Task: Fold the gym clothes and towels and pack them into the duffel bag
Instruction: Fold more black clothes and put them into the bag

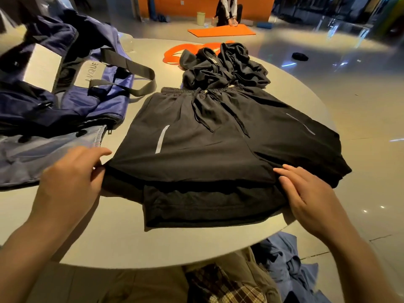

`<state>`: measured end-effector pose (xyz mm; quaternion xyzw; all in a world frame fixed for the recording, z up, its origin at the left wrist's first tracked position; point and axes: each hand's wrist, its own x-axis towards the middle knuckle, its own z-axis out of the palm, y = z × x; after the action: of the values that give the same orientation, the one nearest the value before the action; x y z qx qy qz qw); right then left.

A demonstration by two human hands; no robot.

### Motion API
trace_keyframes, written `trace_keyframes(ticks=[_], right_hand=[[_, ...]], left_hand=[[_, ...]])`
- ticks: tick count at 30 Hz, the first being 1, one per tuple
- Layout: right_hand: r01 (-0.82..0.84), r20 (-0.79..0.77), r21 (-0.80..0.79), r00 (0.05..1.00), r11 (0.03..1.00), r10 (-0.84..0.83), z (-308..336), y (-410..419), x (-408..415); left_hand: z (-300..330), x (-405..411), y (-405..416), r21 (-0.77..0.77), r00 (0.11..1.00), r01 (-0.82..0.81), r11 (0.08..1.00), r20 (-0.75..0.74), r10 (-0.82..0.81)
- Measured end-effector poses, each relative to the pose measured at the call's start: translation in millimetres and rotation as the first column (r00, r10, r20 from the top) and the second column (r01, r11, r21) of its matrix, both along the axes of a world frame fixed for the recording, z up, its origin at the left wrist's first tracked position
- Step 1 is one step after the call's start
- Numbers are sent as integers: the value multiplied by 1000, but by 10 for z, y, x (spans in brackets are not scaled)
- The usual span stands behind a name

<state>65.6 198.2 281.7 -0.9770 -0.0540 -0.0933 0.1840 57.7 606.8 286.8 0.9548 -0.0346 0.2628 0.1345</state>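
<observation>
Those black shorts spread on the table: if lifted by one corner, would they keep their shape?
Probably not. The black shorts lie flat with soft creases, so they would likely droop. The thin cloth looks light. The loose drawstrings would probably dangle.

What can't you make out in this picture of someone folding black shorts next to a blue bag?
Head view, the only one:
- Duffel bag: its contents are hidden by its own folds, and the frame's left edge cuts it off.
- Crumpled black garment behind the shorts: too bunched to tell what it is.
- Left hand: fingertips tucked at the shorts' corner, grip unclear.
- Blue cloth: partly hidden under the table.
</observation>
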Motion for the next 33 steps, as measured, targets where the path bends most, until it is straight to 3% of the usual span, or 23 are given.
trace_keyframes(ticks=[2,6,7,9,11,13,15,17,19,21,23,25,29,31,33], right_hand=[[9,-27,38,1000,999,-8,60,-10,-18],[-18,189,40,982,999,10,231,73,72],[-74,171,54,983,996,64,250,90,138],[-201,-50,134,977,970,209,254,106,281],[-238,-241,57,939,970,244,177,49,394],[-226,-270,-60,941,972,202,89,-53,456],[-217,-296,-42,935,975,195,90,-116,447],[-218,-250,16,944,976,215,121,-129,372],[-194,-127,171,968,966,217,136,-147,272],[-216,-5,286,974,934,226,161,-157,130],[-266,9,358,960,895,281,171,-152,-52],[-276,-24,368,952,888,306,114,-138,-207],[-200,3,328,978,923,210,13,-66,-301],[-193,23,351,980,916,198,34,-39,-299],[-228,37,345,973,911,230,34,-42,-300]], left_hand=[[1,-67,-46,5,998,53,999,-16,-53],[26,-60,-209,-51,987,136,989,-75,-140],[23,-23,-207,-43,985,150,988,-76,-153],[24,42,-172,34,983,170,985,-77,-167],[31,80,-110,113,982,182,977,-79,-174],[32,74,-37,112,981,183,977,-81,-175],[68,2,-42,88,972,229,969,-81,-222],[143,-135,-131,27,938,338,941,-92,-335],[208,-296,-329,-83,878,451,889,-140,-458],[166,-406,-540,-63,792,576,815,-203,-576],[64,-438,-635,-78,738,625,777,-266,-621],[25,-410,-630,-146,744,601,786,-258,-617],[-22,-404,-623,-99,770,606,789,-176,-613],[-4,-431,-614,-217,818,543,811,-83,-570],[18,-463,-570,-433,886,424,795,16,-464]])
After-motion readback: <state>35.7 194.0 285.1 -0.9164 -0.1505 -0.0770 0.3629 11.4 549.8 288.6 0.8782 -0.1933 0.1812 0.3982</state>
